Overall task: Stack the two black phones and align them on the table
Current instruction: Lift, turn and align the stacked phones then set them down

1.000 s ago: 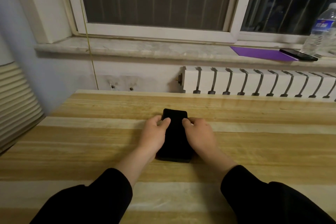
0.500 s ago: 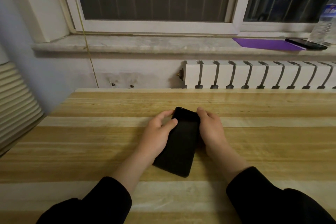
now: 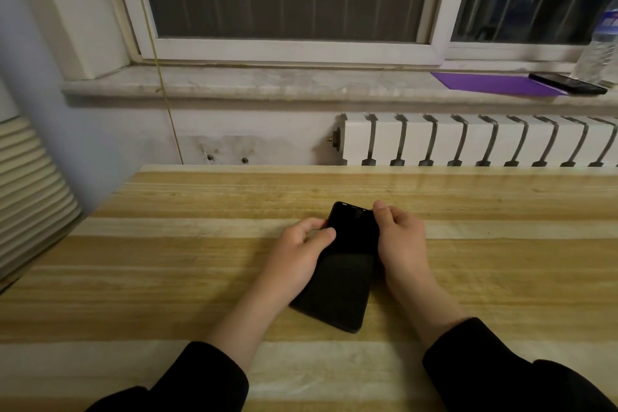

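Observation:
The two black phones [image 3: 344,267] lie stacked on the wooden table [image 3: 167,261], showing as one dark slab turned a little clockwise, its far end pointing up and right. I cannot tell the upper phone from the lower one. My left hand [image 3: 297,257] grips the stack's left edge, thumb resting on the top face. My right hand [image 3: 399,244] clasps the right edge near the far end, fingertips at the top corner.
Behind the table runs a white radiator [image 3: 478,140] under a stone windowsill [image 3: 267,84]. On the sill at the right lie a purple sheet [image 3: 491,84], another dark phone [image 3: 568,83] and a clear water bottle [image 3: 602,50]. A ribbed white appliance [image 3: 30,191] stands at the left.
The stack has turned from straight to slightly clockwise between my hands. Both hands stay on its sides, and my right hand has shifted toward the far corner.

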The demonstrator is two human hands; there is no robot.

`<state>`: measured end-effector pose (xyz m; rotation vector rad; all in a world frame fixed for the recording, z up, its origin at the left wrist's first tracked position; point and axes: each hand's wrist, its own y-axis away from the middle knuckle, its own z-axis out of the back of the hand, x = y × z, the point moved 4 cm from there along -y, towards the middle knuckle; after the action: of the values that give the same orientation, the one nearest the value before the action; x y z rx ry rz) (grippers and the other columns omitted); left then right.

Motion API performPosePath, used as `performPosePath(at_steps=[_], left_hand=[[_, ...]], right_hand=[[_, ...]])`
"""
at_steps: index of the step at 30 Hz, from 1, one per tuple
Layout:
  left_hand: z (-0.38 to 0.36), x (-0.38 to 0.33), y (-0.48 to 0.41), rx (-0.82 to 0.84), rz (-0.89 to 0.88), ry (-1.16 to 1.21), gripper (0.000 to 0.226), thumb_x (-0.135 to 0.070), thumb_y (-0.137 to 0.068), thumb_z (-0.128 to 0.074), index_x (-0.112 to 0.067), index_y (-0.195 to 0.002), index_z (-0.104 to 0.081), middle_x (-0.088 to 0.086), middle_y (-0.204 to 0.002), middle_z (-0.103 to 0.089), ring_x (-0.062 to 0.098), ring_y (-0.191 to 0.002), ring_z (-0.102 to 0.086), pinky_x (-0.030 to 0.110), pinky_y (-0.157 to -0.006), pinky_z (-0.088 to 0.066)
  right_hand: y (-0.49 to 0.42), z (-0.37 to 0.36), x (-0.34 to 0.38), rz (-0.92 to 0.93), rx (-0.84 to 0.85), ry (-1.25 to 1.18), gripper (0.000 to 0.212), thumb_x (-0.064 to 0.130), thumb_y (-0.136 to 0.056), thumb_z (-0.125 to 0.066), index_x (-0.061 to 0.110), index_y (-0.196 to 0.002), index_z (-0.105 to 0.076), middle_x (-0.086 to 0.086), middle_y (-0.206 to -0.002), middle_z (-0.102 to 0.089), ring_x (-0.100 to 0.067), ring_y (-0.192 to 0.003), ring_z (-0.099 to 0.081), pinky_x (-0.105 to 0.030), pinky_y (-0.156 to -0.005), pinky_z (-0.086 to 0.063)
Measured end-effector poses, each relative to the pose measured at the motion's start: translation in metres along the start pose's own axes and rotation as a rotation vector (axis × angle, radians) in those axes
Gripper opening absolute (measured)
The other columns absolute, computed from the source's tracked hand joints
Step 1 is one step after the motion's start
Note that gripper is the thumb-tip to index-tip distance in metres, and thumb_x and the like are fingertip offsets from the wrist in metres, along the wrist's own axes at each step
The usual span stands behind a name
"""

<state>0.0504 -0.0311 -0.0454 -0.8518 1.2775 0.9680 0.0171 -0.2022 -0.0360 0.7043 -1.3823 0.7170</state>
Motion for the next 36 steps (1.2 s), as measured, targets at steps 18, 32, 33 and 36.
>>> performPosePath(at_steps=[18, 32, 33, 36], left_hand=[[0.017, 0.009, 0.001, -0.289, -0.053, 0.236, 0.011, -0.030, -0.099, -0.063, -0.030, -0.107, -0.070, -0.007, -0.088, -0.081, 0.010, -0.078, -0.078, 0.021, -0.056, -0.059], [0.037, 0.010, 0.001, -0.452, -0.065, 0.239, 0.005, -0.032, -0.101, -0.059, -0.032, -0.103, -0.063, 0.001, -0.096, -0.076, 0.002, -0.068, -0.074, 0.018, -0.048, -0.055], [0.035, 0.009, 0.002, -0.416, -0.072, 0.219, 0.007, -0.034, -0.101, -0.059, -0.032, -0.105, -0.064, 0.000, -0.097, -0.077, 0.004, -0.071, -0.075, 0.019, -0.051, -0.056], [0.026, 0.006, 0.004, -0.313, -0.088, 0.158, 0.018, -0.036, -0.101, -0.059, -0.030, -0.117, -0.064, -0.002, -0.103, -0.078, 0.007, -0.082, -0.076, 0.025, -0.062, -0.061]], right_hand=[[0.024, -0.015, 0.003, 0.241, 0.327, 0.140, 0.033, 0.035, -0.104, -0.051, 0.023, -0.132, -0.062, 0.007, -0.116, -0.073, -0.006, -0.105, -0.068, -0.012, -0.079, -0.053], [0.042, -0.026, 0.004, 0.169, 0.565, 0.239, 0.035, 0.038, -0.105, -0.049, 0.010, -0.094, -0.069, -0.003, -0.066, -0.073, -0.014, -0.045, -0.057, -0.027, -0.051, -0.048], [0.040, -0.026, 0.002, 0.148, 0.539, 0.218, 0.036, 0.040, -0.105, -0.049, 0.011, -0.094, -0.069, -0.002, -0.064, -0.070, -0.014, -0.045, -0.058, -0.026, -0.051, -0.049], [0.033, -0.022, -0.003, 0.095, 0.465, 0.156, 0.034, 0.041, -0.105, -0.048, 0.017, -0.098, -0.072, -0.002, -0.071, -0.072, -0.015, -0.048, -0.059, -0.025, -0.046, -0.048]])
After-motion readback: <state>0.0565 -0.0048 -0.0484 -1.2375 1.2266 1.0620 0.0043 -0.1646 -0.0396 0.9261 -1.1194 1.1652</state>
